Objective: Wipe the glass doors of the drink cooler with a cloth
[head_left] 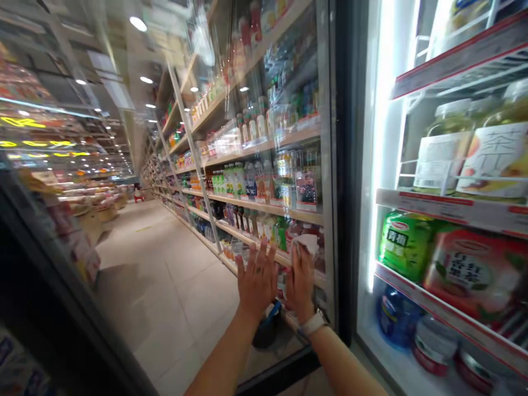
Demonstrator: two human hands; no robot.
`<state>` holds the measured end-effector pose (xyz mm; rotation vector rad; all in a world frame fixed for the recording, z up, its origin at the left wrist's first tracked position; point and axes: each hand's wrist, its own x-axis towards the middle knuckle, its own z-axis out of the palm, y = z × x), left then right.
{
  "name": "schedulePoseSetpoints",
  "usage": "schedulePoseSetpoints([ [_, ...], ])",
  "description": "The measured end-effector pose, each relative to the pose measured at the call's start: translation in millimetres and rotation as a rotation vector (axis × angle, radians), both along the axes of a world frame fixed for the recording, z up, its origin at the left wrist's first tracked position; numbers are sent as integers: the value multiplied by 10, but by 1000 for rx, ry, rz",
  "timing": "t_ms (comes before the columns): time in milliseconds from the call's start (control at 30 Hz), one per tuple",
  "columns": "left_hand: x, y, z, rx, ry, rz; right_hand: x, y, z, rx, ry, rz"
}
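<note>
A glass fridge door with a dark frame stands in front of me, swung open. My left hand lies against the glass with its fingers spread and nothing in it. Just to the right, my right hand presses a white cloth to the pane under its fingers; part of the cloth sticks out past the fingertips. A light-coloured watch or band circles the right wrist.
On the right, a lit fridge holds tea bottles, a green pack and a red pack on wire shelves. Long shelves of drinks and a tiled floor show in or through the glass. A dark-blue object sits low behind the hands.
</note>
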<state>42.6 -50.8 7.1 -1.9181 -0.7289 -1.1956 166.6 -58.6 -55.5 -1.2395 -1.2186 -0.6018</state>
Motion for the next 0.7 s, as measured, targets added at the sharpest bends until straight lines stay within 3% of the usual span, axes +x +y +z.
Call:
schedulePoseSetpoints([
  [100,49,99,-7,8,30,60,-184,3,-198,-35,-121,26],
  [200,32,115,-18,22,28,65,-173,-15,-286,-61,-225,30],
  [300,23,86,4,31,36,65,86,-25,-199,-64,-226,7],
  [433,30,46,42,50,29,71,547,-28,26,13,73,-72],
  [500,32,40,46,49,34,67,627,-23,100,66,174,-70],
  [567,32,45,38,39,40,56,531,-8,125,96,216,-49],
  [700,22,82,-5,32,33,35,-20,20,51,73,122,38],
])
